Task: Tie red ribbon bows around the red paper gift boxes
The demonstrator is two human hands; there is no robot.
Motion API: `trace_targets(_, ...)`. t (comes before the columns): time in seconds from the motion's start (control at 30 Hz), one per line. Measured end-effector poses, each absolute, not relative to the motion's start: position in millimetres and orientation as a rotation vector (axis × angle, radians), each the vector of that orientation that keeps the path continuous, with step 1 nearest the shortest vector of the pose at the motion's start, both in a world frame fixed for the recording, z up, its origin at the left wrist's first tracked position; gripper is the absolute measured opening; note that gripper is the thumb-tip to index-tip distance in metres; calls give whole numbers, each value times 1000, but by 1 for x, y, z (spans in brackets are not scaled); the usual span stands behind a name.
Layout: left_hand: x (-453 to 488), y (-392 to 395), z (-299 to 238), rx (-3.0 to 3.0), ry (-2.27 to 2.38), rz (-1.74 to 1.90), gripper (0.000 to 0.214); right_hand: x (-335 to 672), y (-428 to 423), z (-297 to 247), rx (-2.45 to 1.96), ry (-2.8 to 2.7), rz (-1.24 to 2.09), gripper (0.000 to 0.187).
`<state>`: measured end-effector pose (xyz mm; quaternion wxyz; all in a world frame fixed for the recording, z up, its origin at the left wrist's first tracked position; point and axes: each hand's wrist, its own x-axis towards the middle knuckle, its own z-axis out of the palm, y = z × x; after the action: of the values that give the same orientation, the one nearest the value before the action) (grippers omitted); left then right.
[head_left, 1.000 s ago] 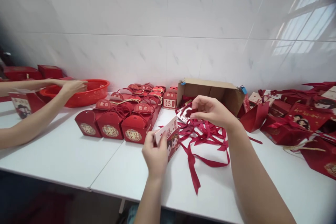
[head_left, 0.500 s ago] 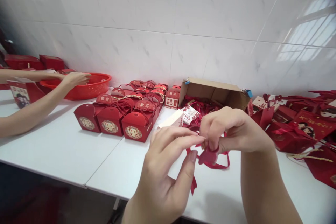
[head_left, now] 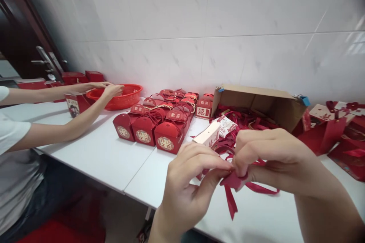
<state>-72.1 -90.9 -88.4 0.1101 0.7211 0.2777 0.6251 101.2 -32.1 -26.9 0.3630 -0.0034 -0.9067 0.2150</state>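
Both of my hands meet above the front of the table, working on a small, flat red piece [head_left: 234,180] with a red ribbon [head_left: 230,202] attached. My left hand [head_left: 189,182] is closed in a pinch, thumb and fingertips at the piece's left edge. Bent fingers of my right hand [head_left: 270,157] grip the piece from above and from the right. One ribbon tail hangs below the fingertips, and a loop trails off to the right. The fingers partly hide how ribbon and piece join.
Rows of red gift boxes [head_left: 168,136] stand left of centre. Behind my hands lie a cream box [head_left: 208,134] and a cardboard carton [head_left: 256,93] of red ribbons. A co-worker's hands [head_left: 112,90] are over a red basin [head_left: 125,100]. More red boxes [head_left: 327,133] sit at right.
The view has swung left, showing more of the co-worker and a door. My left fingertips have closed onto the red piece, where they were apart from it before.
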Motion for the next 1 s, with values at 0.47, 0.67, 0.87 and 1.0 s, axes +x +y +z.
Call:
trace_targets(0.47, -67, -83, -96, 2009, 1091, 1919, 15, 100, -31, -38, -244, -2372, 270, 11)
trace_targets(0.67, -70, -69, -105, 1993, 1169, 1936, 11, 111, -25, -36, -404, -2413, 260, 11)
trace_targets(0.87, -76, -47, -127, 1577, 1610, 1759, 61, 134, -7, -30, -930, -2440, 451, 13)
trace_targets(1.0, -64, -33, -141, 1430, 1410, 1801, 69, 128, 7, -34, -994, -2639, 792, 12)
